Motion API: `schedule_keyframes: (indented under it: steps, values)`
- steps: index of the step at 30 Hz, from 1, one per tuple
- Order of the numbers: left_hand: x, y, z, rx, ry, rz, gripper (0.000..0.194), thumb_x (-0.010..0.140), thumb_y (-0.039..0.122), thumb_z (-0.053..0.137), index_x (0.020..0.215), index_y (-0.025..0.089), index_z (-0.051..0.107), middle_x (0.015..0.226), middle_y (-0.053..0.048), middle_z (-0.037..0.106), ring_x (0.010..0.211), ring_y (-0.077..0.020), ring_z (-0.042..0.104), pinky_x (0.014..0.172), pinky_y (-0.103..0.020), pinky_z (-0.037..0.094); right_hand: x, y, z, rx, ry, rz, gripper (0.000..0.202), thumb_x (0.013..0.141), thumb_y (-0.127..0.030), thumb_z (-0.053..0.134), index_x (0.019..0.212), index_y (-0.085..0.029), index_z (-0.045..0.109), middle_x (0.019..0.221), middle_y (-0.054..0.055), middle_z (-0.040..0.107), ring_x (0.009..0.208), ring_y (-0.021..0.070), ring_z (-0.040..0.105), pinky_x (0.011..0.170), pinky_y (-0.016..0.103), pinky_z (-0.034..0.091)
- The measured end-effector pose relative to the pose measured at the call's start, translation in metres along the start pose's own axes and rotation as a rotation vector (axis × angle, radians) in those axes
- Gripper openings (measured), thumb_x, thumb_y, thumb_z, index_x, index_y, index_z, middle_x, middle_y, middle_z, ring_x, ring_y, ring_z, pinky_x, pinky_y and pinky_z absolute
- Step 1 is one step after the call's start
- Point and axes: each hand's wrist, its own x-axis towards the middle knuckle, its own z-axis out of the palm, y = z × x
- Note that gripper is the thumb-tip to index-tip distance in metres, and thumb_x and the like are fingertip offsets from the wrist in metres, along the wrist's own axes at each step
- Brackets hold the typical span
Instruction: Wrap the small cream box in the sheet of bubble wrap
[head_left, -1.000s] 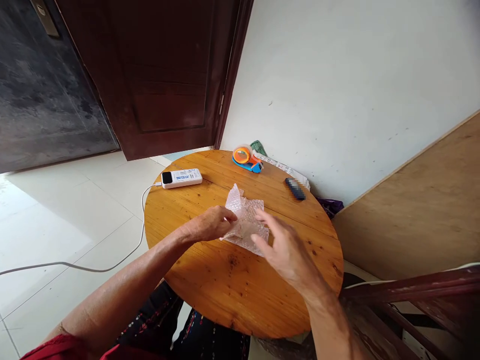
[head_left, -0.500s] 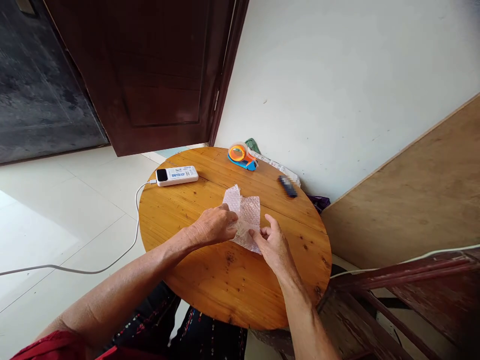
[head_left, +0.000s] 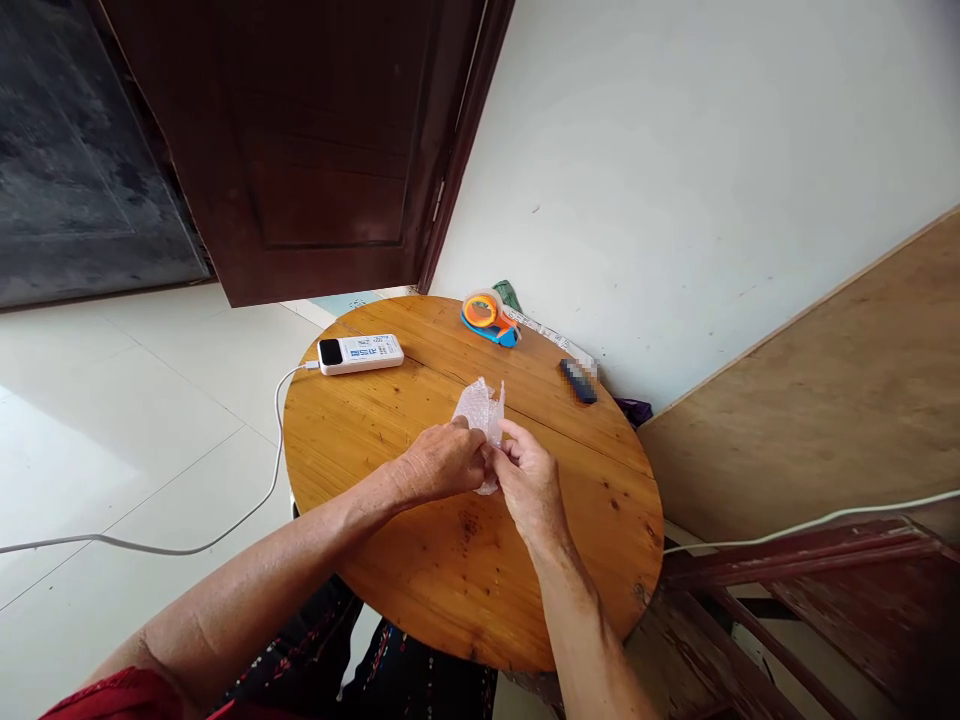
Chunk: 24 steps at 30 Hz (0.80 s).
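Over the middle of the round wooden table [head_left: 435, 600], a piece of clear bubble wrap [head_left: 474, 405] is partly folded, its right side standing up. My left hand [head_left: 448, 458] presses on its near left part with curled fingers. My right hand [head_left: 529, 478] pinches the folded right edge between thumb and fingers, close against the left hand. The lower part of the wrap is mostly covered by both hands, and whether anything lies inside it I cannot tell.
A white power bank [head_left: 361, 354] with a cable [head_left: 274, 450] lies at the table's left. Near the back edge is an orange and blue tape dispenser [head_left: 489, 318]. A dark blurred object [head_left: 578, 381] lies to the right. A wall [head_left: 637, 200] rises behind.
My right hand has moved left, folding the right flap of the bubble wrap up and over toward my left hand. The wrap now looks narrower. The view has shifted slightly.
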Motion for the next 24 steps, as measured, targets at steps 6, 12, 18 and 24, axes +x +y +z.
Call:
schedule_keyframes:
  steps: [6, 12, 18, 24]
  values:
    - [-0.003, -0.003, 0.006, -0.192, 0.040, 0.005, 0.032, 0.083, 0.031, 0.057, 0.110, 0.016, 0.065, 0.107, -0.013, 0.066, 0.089, -0.0266, 0.069, 0.078, -0.036, 0.054, -0.004, -0.013, -0.011, -0.171, -0.137, -0.007, 0.054, 0.084, -0.048, 0.058, 0.126, -0.015, 0.063, 0.093, 0.010, 0.076, 0.080, 0.0235, 0.070, 0.065, 0.032, 0.055]
    - [-0.008, -0.017, 0.014, -0.544, 0.066, -0.023, 0.055, 0.080, 0.031, 0.062, 0.131, 0.014, 0.050, 0.097, -0.005, 0.067, 0.078, -0.0170, 0.065, 0.072, -0.028, 0.052, -0.010, -0.023, -0.021, -0.247, -0.294, -0.072, 0.057, 0.086, -0.027, 0.045, 0.142, -0.016, 0.047, 0.106, 0.010, 0.073, 0.079, 0.0187, 0.068, 0.071, 0.033, 0.056]
    - [-0.001, -0.012, 0.012, -0.372, 0.095, -0.124, 0.055, 0.079, 0.043, 0.063, 0.127, 0.016, 0.056, 0.105, -0.009, 0.064, 0.092, -0.0244, 0.066, 0.083, -0.036, 0.053, -0.009, -0.024, -0.019, -0.273, -0.348, -0.152, 0.062, 0.085, -0.019, 0.043, 0.146, -0.018, 0.039, 0.107, 0.009, 0.072, 0.074, 0.0171, 0.066, 0.071, 0.034, 0.057]
    - [0.004, -0.006, 0.008, -0.241, 0.032, -0.099, 0.057, 0.076, 0.038, 0.064, 0.128, 0.019, 0.053, 0.117, -0.012, 0.060, 0.099, -0.0300, 0.066, 0.083, -0.039, 0.054, -0.003, -0.021, -0.021, -0.205, -0.395, -0.103, 0.064, 0.086, -0.020, 0.039, 0.149, -0.016, 0.032, 0.102, 0.008, 0.071, 0.061, 0.0141, 0.062, 0.064, 0.032, 0.056]
